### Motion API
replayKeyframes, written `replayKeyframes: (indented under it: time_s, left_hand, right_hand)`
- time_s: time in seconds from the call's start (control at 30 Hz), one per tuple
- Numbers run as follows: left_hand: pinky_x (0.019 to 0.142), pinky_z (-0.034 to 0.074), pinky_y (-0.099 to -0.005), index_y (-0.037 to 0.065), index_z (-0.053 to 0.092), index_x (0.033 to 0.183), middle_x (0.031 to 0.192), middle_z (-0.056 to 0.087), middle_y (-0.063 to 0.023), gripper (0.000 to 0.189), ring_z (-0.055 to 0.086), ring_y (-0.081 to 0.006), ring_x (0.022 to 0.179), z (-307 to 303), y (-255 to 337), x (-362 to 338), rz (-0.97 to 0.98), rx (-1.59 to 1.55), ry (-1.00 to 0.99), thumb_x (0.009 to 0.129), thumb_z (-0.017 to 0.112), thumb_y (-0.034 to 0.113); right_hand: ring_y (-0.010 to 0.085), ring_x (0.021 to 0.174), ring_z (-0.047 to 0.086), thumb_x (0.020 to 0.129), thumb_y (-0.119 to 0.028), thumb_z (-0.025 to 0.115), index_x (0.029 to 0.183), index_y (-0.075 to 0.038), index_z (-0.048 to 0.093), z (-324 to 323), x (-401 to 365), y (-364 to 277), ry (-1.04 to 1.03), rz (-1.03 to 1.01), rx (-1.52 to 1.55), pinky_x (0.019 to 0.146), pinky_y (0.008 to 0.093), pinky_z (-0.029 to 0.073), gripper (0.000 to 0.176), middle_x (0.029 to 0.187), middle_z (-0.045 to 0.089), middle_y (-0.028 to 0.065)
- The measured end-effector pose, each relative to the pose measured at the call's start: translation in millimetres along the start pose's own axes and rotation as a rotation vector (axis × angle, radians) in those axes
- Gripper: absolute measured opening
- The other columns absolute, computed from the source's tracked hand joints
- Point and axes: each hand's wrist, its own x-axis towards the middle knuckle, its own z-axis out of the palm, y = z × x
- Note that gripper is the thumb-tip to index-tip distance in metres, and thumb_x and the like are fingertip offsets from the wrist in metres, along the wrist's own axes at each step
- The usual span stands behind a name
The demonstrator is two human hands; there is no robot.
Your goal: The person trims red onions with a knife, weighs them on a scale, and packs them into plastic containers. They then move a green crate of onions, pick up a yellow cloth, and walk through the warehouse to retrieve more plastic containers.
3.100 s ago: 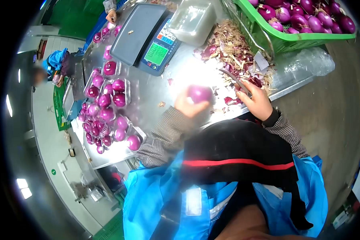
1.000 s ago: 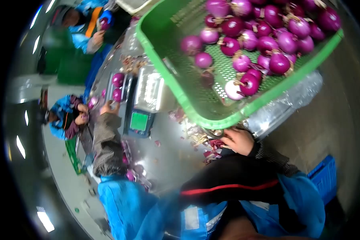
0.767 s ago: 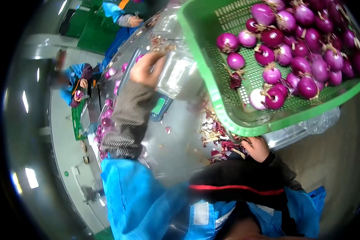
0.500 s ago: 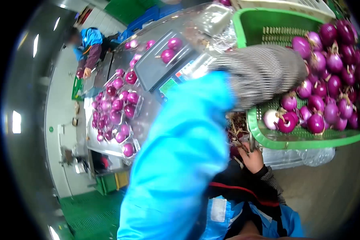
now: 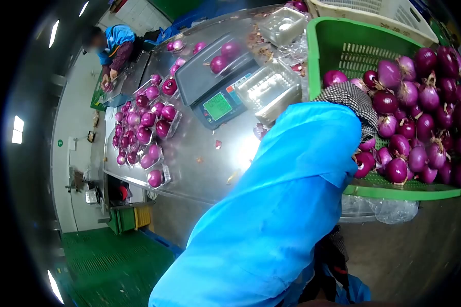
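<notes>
Steel tabletop [image 5: 205, 169] is crossed by a blue left sleeve [image 5: 292, 194] stretched into the green crate [image 5: 394, 190] of red onions [image 5: 397, 170]. The left hand is hidden past the checked cuff [image 5: 351, 100], with onions all round it; its grip cannot be told. A scale [image 5: 215, 84] sits well left of it.

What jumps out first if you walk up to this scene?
A big blue sleeve fills the middle, reaching into a green basket at right, heaped with red onions. Behind it, two onions sit on a scale on the steel table. Packed onion trays line its left side.
</notes>
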Motion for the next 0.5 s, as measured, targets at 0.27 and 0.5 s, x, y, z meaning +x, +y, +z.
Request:
replayKeyframes:
  time_s: [0.27,0.5]
  left_hand:
    - [0.088,0.049,-0.0376,0.0,0.052,0.125,0.111,0.063,-0.0158,0.066,0.062,-0.0266,0.101,-3,17,17,-0.026,-0.074,-0.142,0.075,0.073,0.037]
    - [0.091,0.048,-0.0366,-0.002,0.05,0.128,0.115,0.062,-0.0166,0.075,0.061,-0.026,0.105,-16,13,11,-0.076,-0.18,-0.195,0.071,0.077,0.038]
  right_hand:
    - [0.0355,0.083,0.065,0.088,-0.019,0.062,0.108,-0.001,0.062,-29,-26,-29,0.217,0.108,0.227,0.072,0.0379,0.051,0.027,0.094,0.066,0.0199]
    - [0.0304,0.082,0.066,0.088,-0.015,0.062,0.101,-0.003,0.063,-44,-55,-34,0.339,-0.105,0.095,0.071,0.0343,0.051,0.018,0.092,0.066,0.015]
